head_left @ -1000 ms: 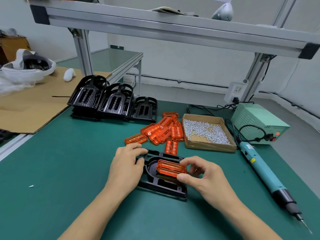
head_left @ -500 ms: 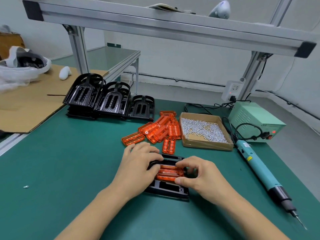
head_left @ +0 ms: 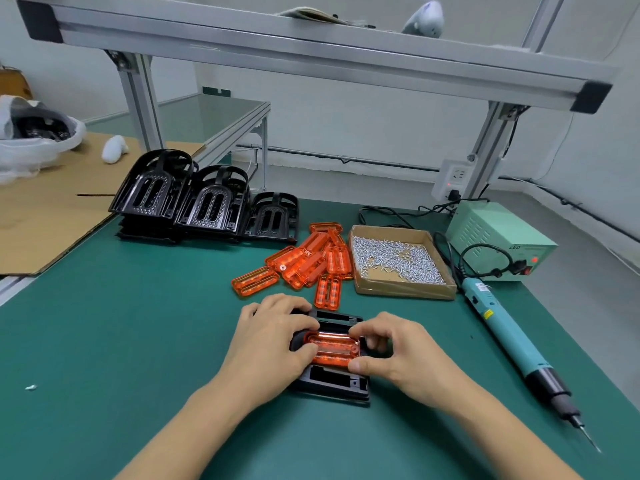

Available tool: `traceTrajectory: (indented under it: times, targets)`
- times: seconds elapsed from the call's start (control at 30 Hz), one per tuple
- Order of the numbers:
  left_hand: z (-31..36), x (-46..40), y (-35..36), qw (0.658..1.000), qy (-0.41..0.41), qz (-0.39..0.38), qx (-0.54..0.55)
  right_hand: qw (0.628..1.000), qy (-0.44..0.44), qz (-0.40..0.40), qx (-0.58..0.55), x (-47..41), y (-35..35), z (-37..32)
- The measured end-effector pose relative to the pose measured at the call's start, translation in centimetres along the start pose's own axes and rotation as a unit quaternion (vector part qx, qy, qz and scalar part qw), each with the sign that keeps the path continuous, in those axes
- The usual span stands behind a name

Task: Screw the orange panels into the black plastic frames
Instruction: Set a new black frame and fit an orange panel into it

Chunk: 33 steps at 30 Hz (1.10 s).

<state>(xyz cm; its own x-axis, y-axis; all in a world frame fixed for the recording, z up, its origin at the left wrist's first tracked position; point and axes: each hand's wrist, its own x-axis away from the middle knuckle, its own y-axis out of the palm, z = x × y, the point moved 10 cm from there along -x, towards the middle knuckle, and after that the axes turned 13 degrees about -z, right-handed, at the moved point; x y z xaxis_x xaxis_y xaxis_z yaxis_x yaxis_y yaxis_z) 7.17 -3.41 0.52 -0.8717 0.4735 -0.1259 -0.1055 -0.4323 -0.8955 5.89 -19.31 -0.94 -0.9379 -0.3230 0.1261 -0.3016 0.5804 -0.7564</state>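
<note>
Seating one orange panel (head_left: 331, 351) into a black frame (head_left: 329, 381) lying near the surface's front edge. Left hand (head_left: 273, 344) curled over frame and panel's left end; right hand (head_left: 391, 355) pinching the panel's right end. Risk: uneven pressure tilting the panel, leaving screw holes misaligned before reaching for the screwdriver (head_left: 512, 344).

Single head-worn view, forward and down, close over the green table (head_left: 138, 341).
</note>
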Motion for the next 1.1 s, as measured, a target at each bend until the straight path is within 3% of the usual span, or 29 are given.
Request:
traceTrajectory:
  times: [0.17, 0.37, 0.7, 0.93, 1.1]
  targets:
    - [0.0, 0.0, 0.2, 1.000, -0.011, -0.001, -0.008, 0.999, -0.018, -0.012, -0.036, 0.0, 0.1, 0.2]
    - [-0.4, 0.0, 0.2, 0.999, -0.040, 0.011, -0.019, 0.998, -0.047, -0.008, 0.033, -0.5, 0.0, -0.5]
    - [0.0, -0.3, 0.3, 0.998, -0.059, 0.007, -0.033, 0.997, -0.059, 0.047, 0.030, 0.3, -1.3, 0.3]
    - [-0.4, -0.2, 0.3, 0.998, -0.063, 0.005, -0.002, 0.997, -0.069, -0.031, 0.012, -1.7, 0.3, -0.7]
    - [-0.6, -0.3, 0.5, 0.998, -0.066, 0.002, -0.001, 0.988, -0.115, -0.018, 0.105, -1.1, 0.5, -1.4]
